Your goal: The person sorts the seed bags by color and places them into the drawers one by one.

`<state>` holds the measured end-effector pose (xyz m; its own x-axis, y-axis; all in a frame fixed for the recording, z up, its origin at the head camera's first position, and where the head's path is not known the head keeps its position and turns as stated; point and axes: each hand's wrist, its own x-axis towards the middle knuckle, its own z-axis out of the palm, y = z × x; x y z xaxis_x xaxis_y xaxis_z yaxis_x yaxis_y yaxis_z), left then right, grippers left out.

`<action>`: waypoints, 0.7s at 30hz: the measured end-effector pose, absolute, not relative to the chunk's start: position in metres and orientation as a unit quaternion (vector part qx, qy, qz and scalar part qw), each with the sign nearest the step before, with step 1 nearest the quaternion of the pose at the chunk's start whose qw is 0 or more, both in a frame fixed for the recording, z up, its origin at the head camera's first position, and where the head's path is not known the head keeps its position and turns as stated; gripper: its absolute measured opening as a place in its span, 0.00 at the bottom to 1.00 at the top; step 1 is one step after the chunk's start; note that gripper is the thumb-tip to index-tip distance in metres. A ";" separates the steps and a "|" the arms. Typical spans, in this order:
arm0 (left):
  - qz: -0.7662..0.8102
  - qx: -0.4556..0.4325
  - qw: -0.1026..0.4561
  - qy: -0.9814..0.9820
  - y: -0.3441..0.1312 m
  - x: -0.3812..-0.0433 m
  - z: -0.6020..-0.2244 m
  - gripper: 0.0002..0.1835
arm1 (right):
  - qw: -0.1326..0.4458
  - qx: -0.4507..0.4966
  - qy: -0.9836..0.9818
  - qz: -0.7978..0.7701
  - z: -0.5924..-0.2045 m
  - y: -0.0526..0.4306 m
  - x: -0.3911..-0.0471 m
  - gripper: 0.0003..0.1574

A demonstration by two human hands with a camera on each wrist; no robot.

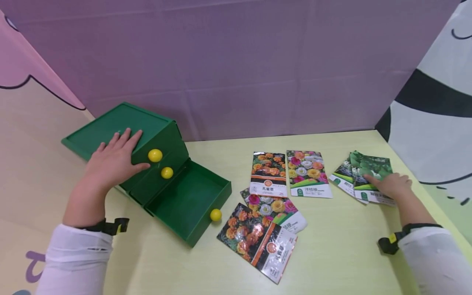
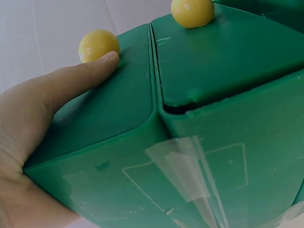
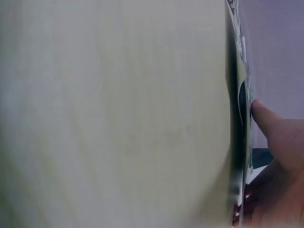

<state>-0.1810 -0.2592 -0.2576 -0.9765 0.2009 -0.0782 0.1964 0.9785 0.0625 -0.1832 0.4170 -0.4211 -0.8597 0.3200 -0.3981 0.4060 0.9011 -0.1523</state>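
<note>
My left hand lies with spread fingers on top of a green drawer box. Its thumb reaches over the front face, close to the upper yellow knob. Below the two closed drawers, the bottom drawer is pulled out, with a yellow knob on its front. At the right, my right hand grips the lower right part of a green seed packet, thumb on its face, fingers curled at its right edge. A second green packet shows partly under it.
Mid-table lie an orange-flower packet and a mixed-flower packet. Nearer, another orange-flower packet overlaps a mixed-flower packet. A purple cloth hangs behind the pale table.
</note>
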 end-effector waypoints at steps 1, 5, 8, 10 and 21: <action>0.027 0.100 0.042 0.994 -0.259 -0.181 -0.258 0.50 | 0.188 0.189 0.957 -0.115 -0.421 0.417 -0.183 0.73; 0.025 0.101 0.039 0.994 -0.260 -0.181 -0.258 0.50 | 0.193 0.184 0.956 -0.118 -0.419 0.415 -0.182 0.72; 0.024 0.101 0.039 0.994 -0.259 -0.181 -0.258 0.50 | 0.187 0.179 0.958 -0.125 -0.417 0.415 -0.181 0.73; 0.024 0.100 0.040 0.994 -0.259 -0.181 -0.257 0.50 | 0.178 0.176 0.959 -0.130 -0.416 0.414 -0.180 0.74; 0.026 0.100 0.041 0.994 -0.259 -0.181 -0.258 0.50 | 0.140 0.255 0.929 -0.227 -0.413 0.409 -0.182 0.73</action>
